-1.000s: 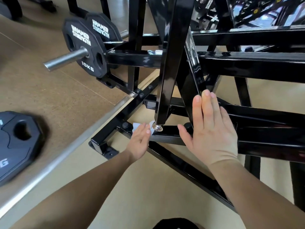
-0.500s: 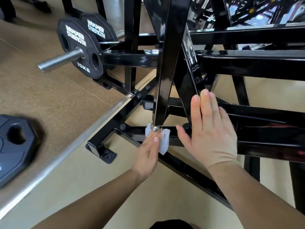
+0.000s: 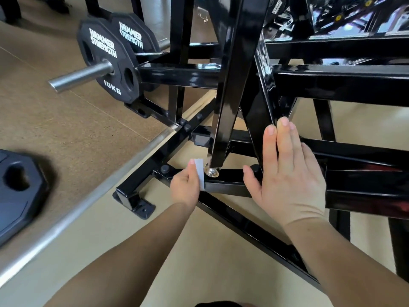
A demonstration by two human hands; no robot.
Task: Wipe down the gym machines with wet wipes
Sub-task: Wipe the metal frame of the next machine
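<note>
The left hand (image 3: 185,187) pinches the wet wipe (image 3: 199,171) at 9 o'clock of the shiny bolt (image 3: 211,172) on the base bar (image 3: 225,187), while the right hand (image 3: 287,173) rests flat, fingers straight, at 3 o'clock, so wiping looks underway low down, with the upper frame (image 3: 332,85) at 12 probably left.

Forearms extended, left hand (image 3: 184,187) curled pinching, right hand (image 3: 290,180) flat, fingers straight

Bare left hand (image 3: 185,187) and right hand (image 3: 290,180), bare forearms (image 3: 124,262), dark garment (image 3: 218,304) below.
</note>
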